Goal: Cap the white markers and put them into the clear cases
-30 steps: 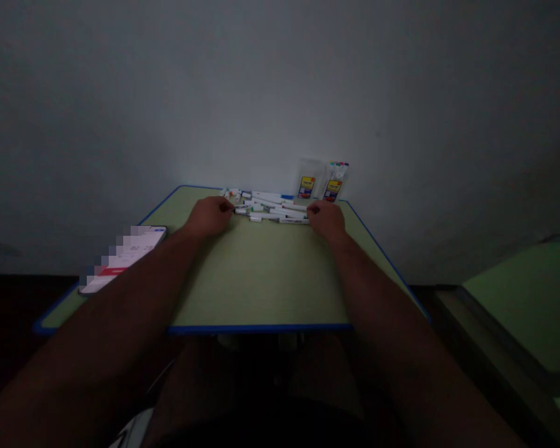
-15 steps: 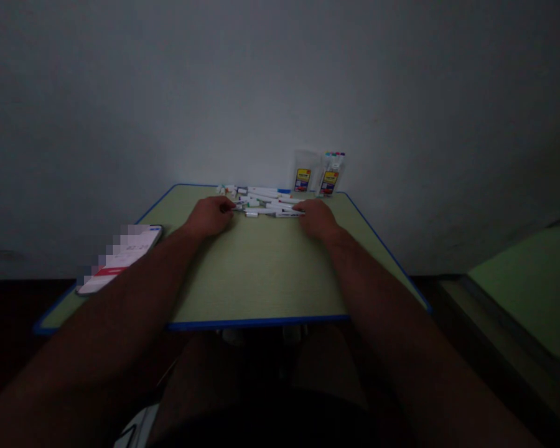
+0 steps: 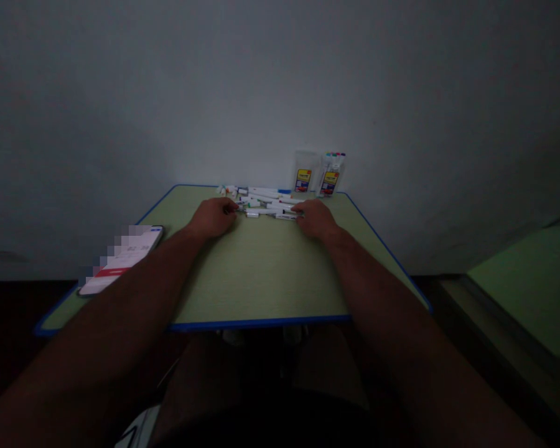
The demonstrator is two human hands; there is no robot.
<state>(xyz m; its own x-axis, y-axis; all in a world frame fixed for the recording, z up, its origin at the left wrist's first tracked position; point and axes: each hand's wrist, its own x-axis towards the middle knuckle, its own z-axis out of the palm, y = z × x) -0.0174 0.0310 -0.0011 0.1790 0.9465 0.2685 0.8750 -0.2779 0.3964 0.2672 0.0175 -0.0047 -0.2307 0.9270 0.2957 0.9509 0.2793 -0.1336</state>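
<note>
Head view: on the green table (image 3: 266, 274) with the blue edge, my two bare hands rest at opposite ends of a loose group of white markers (image 3: 267, 211). My left hand (image 3: 213, 216) is at the group's left end, its thumb and fingertips drawn narrow beside a marker end; I cannot tell whether they hold it. My right hand (image 3: 316, 218) is at the right end, thumb and forefinger slightly parted against the nearest marker ends; a firm grip cannot be confirmed. The markers lie roughly crosswise, several overlapping, between my hands and toward the wall (image 3: 280, 81). Status, by my judgement: partway. One clear pouch (image 3: 330, 180), upright at the rear right, contains markers with coloured ends uppermost. The labelled pouch (image 3: 303, 179) stands just beside it. The markers between my hands remain loose, outside both pouches, and small white pieces (image 3: 222, 190), apparently caps, lie at the rear left. A phone (image 3: 133, 258) lies near my left forearm.
</note>
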